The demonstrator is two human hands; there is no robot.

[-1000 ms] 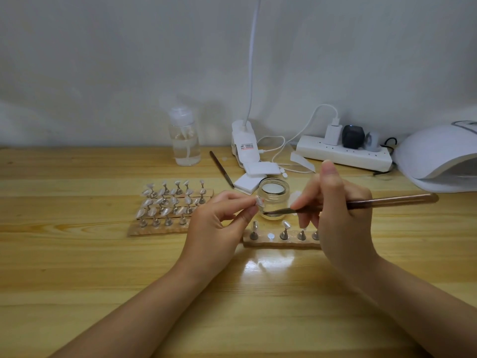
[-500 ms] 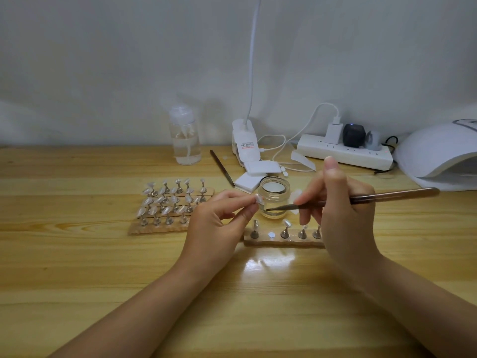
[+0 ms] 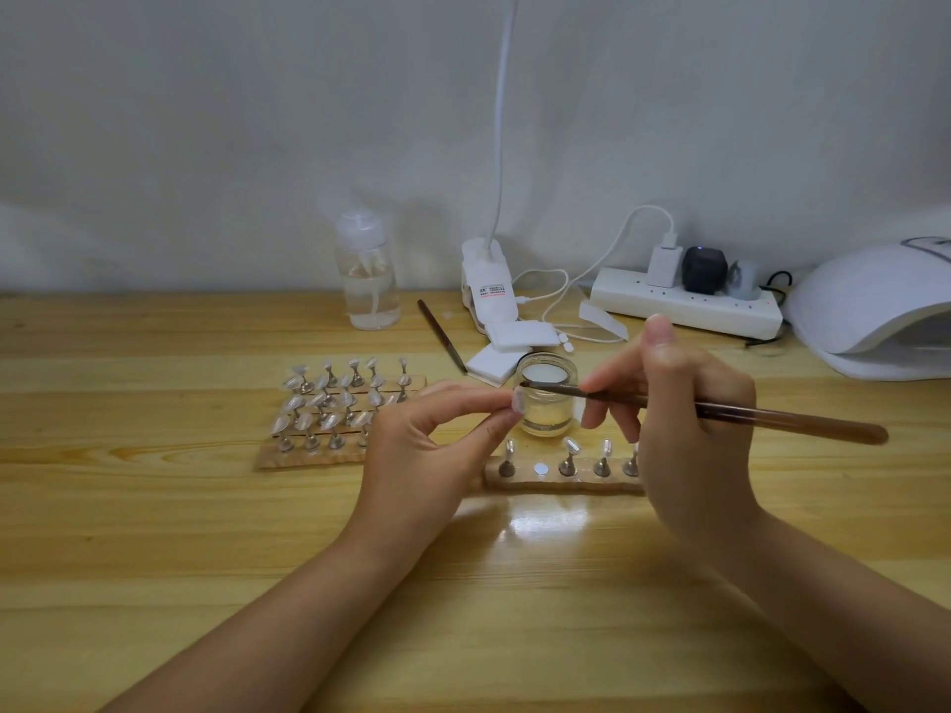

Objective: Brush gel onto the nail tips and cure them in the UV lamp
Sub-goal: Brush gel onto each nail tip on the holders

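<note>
My left hand (image 3: 427,445) pinches a small pale nail tip (image 3: 517,402) between thumb and forefinger, just left of the glass gel jar (image 3: 546,401). My right hand (image 3: 684,429) grips a brown brush (image 3: 746,415) like a pen; its bristle end lies over the jar's rim, close to the held tip. Below the jar, a wooden strip (image 3: 563,480) carries several metal stands with nail tips and one bare round spot. A larger wooden holder (image 3: 329,409) with several rows of tips sits to the left. The white UV lamp (image 3: 875,311) stands at the far right.
A clear pump bottle (image 3: 366,272) stands at the back near the wall. A second brush (image 3: 442,336), white pads (image 3: 507,349), a clip lamp base (image 3: 489,288) and a power strip (image 3: 684,301) with plugs and cables lie behind the jar. Bare wooden tabletop lies in front of my arms.
The brush tip has risen from beside the jar's side to its rim, nearer the held nail tip. My left hand has stayed in place.
</note>
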